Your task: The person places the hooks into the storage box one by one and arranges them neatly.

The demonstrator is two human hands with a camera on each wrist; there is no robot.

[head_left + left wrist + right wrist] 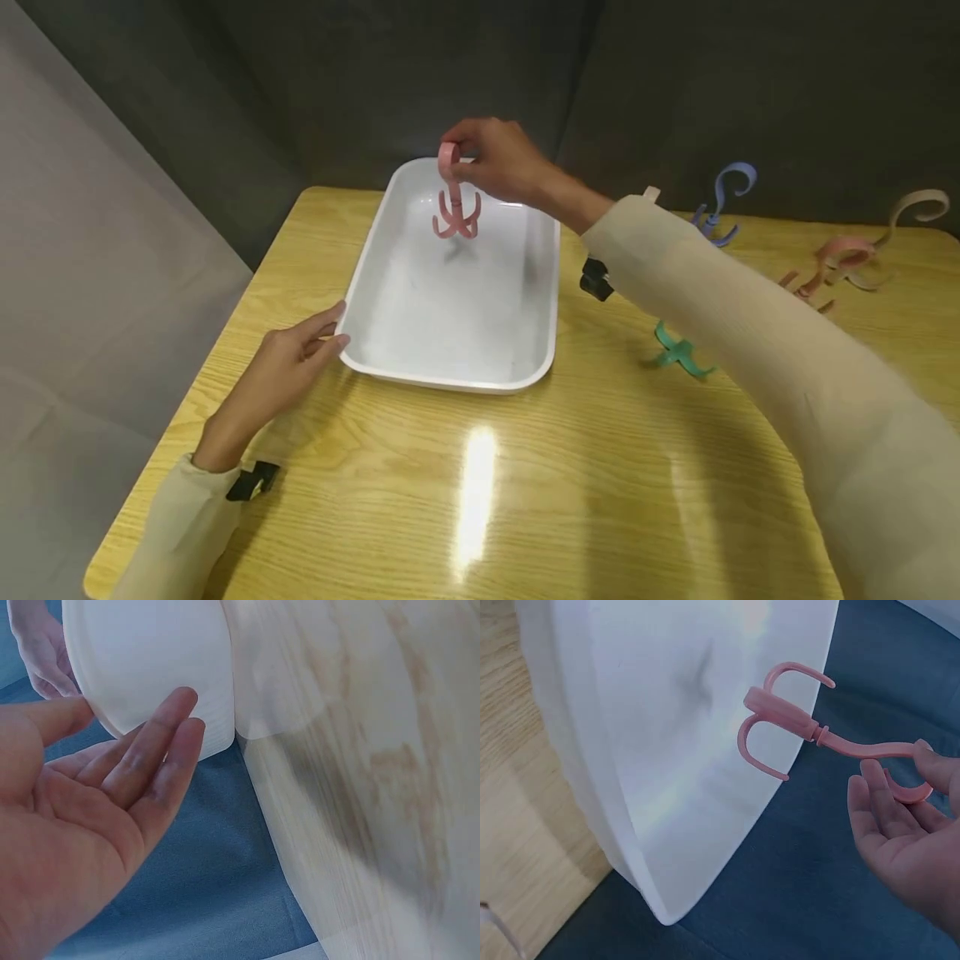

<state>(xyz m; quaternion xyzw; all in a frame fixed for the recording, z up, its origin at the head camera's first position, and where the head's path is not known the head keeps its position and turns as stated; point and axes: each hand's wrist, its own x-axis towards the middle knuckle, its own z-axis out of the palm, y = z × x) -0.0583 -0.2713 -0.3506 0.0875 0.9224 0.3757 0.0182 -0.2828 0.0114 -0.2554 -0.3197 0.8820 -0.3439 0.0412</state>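
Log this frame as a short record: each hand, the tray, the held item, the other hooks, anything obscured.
Left hand: touches rim of white tray
Right hand: holds pink hook by its curled end
Held item position: over the tray, prongs apart from its floor
Tray position: on wooden table
Other hooks: blue, green, beige, second pink, right of the tray
Obscured: green hook's curled end does not show; right sleeve lies alongside its prongs
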